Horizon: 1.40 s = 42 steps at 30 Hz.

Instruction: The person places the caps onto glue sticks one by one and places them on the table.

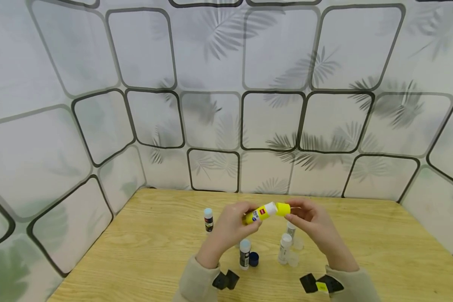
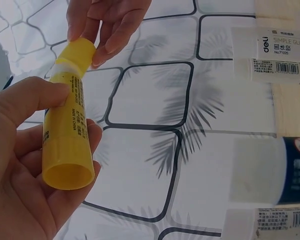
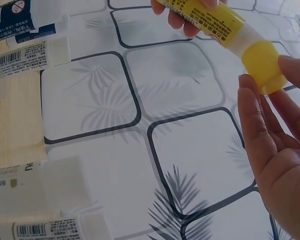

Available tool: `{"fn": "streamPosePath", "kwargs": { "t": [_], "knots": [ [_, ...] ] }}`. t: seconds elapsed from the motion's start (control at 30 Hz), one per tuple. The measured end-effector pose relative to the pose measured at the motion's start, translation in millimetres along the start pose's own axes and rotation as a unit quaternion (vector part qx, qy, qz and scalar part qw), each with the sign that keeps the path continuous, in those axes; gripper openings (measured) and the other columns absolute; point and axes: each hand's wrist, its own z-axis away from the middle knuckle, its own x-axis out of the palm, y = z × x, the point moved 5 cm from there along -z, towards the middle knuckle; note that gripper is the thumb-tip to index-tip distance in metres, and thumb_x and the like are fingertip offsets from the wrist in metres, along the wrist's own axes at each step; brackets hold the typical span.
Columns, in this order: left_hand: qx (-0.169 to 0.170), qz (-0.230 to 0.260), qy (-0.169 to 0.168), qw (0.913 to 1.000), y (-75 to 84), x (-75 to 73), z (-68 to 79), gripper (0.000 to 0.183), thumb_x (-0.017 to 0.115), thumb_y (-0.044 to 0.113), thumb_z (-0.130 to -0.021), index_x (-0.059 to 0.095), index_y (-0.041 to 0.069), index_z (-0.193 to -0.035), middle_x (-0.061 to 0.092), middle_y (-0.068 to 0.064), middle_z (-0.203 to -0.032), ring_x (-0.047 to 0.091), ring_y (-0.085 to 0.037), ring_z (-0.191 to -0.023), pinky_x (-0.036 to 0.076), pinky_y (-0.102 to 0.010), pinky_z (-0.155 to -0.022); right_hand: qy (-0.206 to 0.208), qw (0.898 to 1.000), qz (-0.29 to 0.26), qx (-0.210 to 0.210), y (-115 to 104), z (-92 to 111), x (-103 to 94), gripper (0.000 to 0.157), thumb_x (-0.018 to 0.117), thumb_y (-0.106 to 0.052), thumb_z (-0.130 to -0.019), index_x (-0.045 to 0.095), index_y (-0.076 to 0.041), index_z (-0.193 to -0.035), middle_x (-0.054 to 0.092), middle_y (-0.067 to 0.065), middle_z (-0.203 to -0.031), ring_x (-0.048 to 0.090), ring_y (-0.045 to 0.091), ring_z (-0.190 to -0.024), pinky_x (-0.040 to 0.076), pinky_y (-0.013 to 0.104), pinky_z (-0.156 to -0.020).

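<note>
Above the table, my left hand [image 1: 228,224] grips a yellow glue stick [image 1: 259,214], thumb on one side of the tube and fingers on the other. The white collar of the glue stick points right. A yellow cap [image 1: 283,209] sits at the collar, tilted against the tube; the left wrist view shows white between cap [image 2: 79,54] and tube [image 2: 67,130]. With thumb and fingertips my right hand [image 1: 315,220] pinches this cap [image 3: 264,67]. The glue inside the collar is hidden.
Dark-labelled glue sticks stand on the wooden table [image 1: 143,247], one at the back left [image 1: 209,220] and one in front [image 1: 244,255] beside a dark blue cap [image 1: 253,259]. White glue sticks [image 1: 285,249] stand at right with translucent caps [image 1: 293,259]. Patterned curtain [image 1: 211,126] surrounds the table.
</note>
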Motion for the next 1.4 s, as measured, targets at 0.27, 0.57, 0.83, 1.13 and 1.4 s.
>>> {"fn": "streamPosePath", "kwargs": {
  "t": [0.27, 0.57, 0.83, 1.13, 1.4],
  "knots": [
    [-0.004, 0.003, -0.015, 0.9999, 1.7, 0.6, 0.3, 0.025, 0.064, 0.012, -0.081, 0.061, 0.004, -0.104, 0.060, -0.003, -0.095, 0.051, -0.004, -0.073, 0.044, -0.015, -0.062, -0.018, 1.000, 0.006, -0.009, -1, 0, -0.8, 0.029, 0.055, 0.000, -0.085, 0.049, 0.011, -0.111, 0.058, -0.004, -0.098, 0.058, 0.011, -0.086, 0.048, 0.024, -0.070],
    [0.010, 0.042, -0.017, 0.9989, 3.3, -0.5, 1.3, 0.025, 0.065, 0.011, -0.080, 0.062, 0.004, -0.104, 0.060, -0.003, -0.095, 0.051, -0.005, -0.073, 0.044, -0.017, -0.062, -0.044, 0.999, 0.008, -0.031, -6, 2, -0.9, 0.029, 0.056, 0.002, -0.084, 0.050, 0.010, -0.112, 0.059, -0.002, -0.098, 0.059, 0.014, -0.083, 0.049, 0.025, -0.070],
    [0.019, 0.061, -0.012, 0.9979, 5.5, -1.3, 1.0, 0.026, 0.066, 0.012, -0.080, 0.063, 0.005, -0.105, 0.060, -0.001, -0.097, 0.051, -0.006, -0.073, 0.045, -0.018, -0.062, -0.063, 0.998, 0.014, -0.027, -9, 3, 3.3, 0.032, 0.056, 0.001, -0.084, 0.049, 0.011, -0.114, 0.059, 0.010, -0.100, 0.060, 0.015, -0.083, 0.050, 0.027, -0.067],
    [0.023, 0.062, -0.006, 0.9978, 8.4, -1.9, 0.6, 0.027, 0.068, 0.012, -0.078, 0.063, 0.004, -0.104, 0.060, -0.002, -0.097, 0.052, -0.006, -0.074, 0.045, -0.017, -0.063, -0.067, 0.997, 0.011, -0.033, -11, 4, 2.8, 0.031, 0.056, 0.002, -0.084, 0.049, 0.011, -0.113, 0.059, 0.004, -0.098, 0.059, 0.015, -0.083, 0.050, 0.029, -0.067],
    [0.029, 0.068, 0.011, 0.9972, 9.8, -3.5, 1.9, 0.027, 0.069, 0.012, -0.077, 0.063, 0.003, -0.102, 0.060, -0.002, -0.095, 0.052, -0.006, -0.072, 0.045, -0.017, -0.062, -0.065, 0.997, 0.004, -0.037, -12, 4, 2.1, 0.028, 0.057, 0.003, -0.083, 0.053, 0.005, -0.111, 0.060, 0.003, -0.097, 0.060, 0.016, -0.082, 0.050, 0.029, -0.067]
  ]
}}
